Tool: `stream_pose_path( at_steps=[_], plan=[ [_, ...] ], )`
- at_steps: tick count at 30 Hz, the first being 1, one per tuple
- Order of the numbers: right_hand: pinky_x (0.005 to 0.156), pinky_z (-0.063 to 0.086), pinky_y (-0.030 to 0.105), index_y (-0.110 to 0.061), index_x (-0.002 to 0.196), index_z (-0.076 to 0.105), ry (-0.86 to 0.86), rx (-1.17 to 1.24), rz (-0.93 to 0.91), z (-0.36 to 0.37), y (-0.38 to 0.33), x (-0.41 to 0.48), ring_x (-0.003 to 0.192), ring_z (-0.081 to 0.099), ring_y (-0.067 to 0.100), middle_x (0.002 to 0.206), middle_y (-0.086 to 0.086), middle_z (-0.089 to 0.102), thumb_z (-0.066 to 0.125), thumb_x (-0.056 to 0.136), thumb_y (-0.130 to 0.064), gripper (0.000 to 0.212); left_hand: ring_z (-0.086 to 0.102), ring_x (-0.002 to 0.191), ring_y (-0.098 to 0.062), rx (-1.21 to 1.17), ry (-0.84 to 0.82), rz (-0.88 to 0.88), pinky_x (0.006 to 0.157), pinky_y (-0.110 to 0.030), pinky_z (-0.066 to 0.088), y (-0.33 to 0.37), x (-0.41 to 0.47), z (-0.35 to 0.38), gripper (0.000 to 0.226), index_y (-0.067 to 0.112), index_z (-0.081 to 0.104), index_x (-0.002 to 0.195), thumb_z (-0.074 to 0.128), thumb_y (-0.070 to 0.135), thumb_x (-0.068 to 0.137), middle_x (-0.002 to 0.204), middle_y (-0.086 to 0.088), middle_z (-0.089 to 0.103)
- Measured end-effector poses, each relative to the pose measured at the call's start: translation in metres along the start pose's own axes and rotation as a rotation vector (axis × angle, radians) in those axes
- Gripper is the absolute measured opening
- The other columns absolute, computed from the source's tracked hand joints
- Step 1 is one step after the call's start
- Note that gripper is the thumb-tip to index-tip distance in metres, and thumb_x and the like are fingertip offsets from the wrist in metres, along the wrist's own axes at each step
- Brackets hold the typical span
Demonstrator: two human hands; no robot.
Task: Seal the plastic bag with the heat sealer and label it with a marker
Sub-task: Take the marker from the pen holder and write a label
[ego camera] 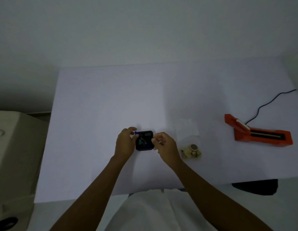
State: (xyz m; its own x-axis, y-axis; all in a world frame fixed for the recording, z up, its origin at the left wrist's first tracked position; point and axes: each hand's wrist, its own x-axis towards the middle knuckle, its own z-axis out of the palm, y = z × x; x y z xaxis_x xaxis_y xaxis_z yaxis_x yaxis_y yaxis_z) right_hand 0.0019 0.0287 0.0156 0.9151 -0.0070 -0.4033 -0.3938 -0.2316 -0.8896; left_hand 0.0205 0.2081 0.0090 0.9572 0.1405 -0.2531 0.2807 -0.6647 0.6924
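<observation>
A small black box (pixel 144 140) sits at the middle of the white table (pixel 95 105), with dark pens inside it. My left hand (pixel 125 142) is at the box's left side and pinches the blue end of a marker (pixel 136 132) at the top left corner. My right hand (pixel 165 145) is curled against the box's right edge and grips it. A clear plastic bag (pixel 189 140) holding several small beige pieces lies just right of my right hand. The orange heat sealer (pixel 261 134) stands at the right, its arm raised.
A black power cord (pixel 268 102) runs from the sealer toward the table's far right edge. A beige cabinet or appliance (pixel 13 147) stands left of the table. A dark seat (pixel 254 186) shows below the table's near right edge.
</observation>
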Motion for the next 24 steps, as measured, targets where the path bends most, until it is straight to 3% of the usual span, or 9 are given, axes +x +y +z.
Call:
stream_pose_path(
  at_steps=[4,8,12,14,18,21,24],
  plan=[
    [0.052,0.046,0.017,-0.011,0.093,0.066,-0.063,0.001,0.059,0.008,-0.002,-0.015,0.059,0.064,0.014,0.082,0.010,0.070,0.062,0.092,-0.014,0.006,0.060,0.074,-0.018,0.040,0.000,0.103,0.062,-0.017,0.040,0.001,0.006,-0.011,0.005,0.012,0.067,0.091,0.062,0.011,0.089,0.081,0.000,0.065],
    [0.048,0.042,0.024,-0.002,0.089,0.068,-0.102,0.123,0.122,0.011,-0.016,-0.023,0.051,0.055,0.018,0.071,0.009,0.067,0.063,0.093,-0.023,0.023,0.058,0.069,-0.011,-0.106,0.065,0.159,0.060,-0.012,0.043,0.021,-0.004,-0.034,0.006,0.012,0.061,0.089,0.057,0.014,0.093,0.078,0.001,0.064],
    [0.041,0.035,0.023,-0.007,0.103,0.069,-0.091,0.471,0.314,0.022,-0.041,-0.026,0.044,0.042,0.015,0.065,0.009,0.061,0.065,0.091,-0.037,0.033,0.063,0.071,-0.008,-0.407,-0.012,0.101,0.061,-0.013,0.047,0.040,-0.019,-0.056,0.012,0.013,0.056,0.092,0.050,0.021,0.098,0.081,0.000,0.067],
    [0.039,0.030,0.021,-0.010,0.104,0.069,-0.083,0.694,0.354,0.026,-0.051,-0.024,0.041,0.038,0.011,0.060,0.005,0.056,0.063,0.091,-0.041,0.034,0.060,0.066,-0.003,-0.443,-0.091,0.123,0.060,-0.012,0.046,0.047,-0.029,-0.061,0.016,0.011,0.056,0.091,0.046,0.021,0.099,0.079,0.000,0.067],
    [0.035,0.027,0.019,-0.011,0.080,0.066,-0.043,0.868,0.358,0.025,-0.067,-0.018,0.037,0.035,0.009,0.053,0.003,0.049,0.062,0.092,-0.038,0.030,0.052,0.059,-0.001,-0.348,-0.157,0.212,0.057,-0.010,0.039,0.053,-0.046,-0.059,0.032,0.019,0.054,0.075,0.037,0.027,0.101,0.068,0.005,0.059],
    [0.032,0.027,0.019,-0.007,0.071,0.061,0.016,0.740,0.319,0.016,-0.077,-0.015,0.033,0.035,0.010,0.047,0.005,0.047,0.059,0.095,-0.029,0.032,0.049,0.057,-0.001,-0.425,-0.247,0.075,0.058,-0.015,0.039,0.053,-0.046,-0.054,0.039,0.024,0.053,0.067,0.036,0.029,0.102,0.063,0.011,0.054],
    [0.032,0.027,0.018,-0.003,0.067,0.061,0.070,0.662,0.261,0.007,-0.078,-0.013,0.029,0.033,0.014,0.042,0.008,0.046,0.057,0.094,-0.021,0.033,0.037,0.049,-0.011,-0.639,-0.378,-0.152,0.047,-0.023,0.031,0.063,-0.049,-0.051,0.045,0.018,0.045,0.059,0.039,0.031,0.101,0.051,0.006,0.043]
  ],
)
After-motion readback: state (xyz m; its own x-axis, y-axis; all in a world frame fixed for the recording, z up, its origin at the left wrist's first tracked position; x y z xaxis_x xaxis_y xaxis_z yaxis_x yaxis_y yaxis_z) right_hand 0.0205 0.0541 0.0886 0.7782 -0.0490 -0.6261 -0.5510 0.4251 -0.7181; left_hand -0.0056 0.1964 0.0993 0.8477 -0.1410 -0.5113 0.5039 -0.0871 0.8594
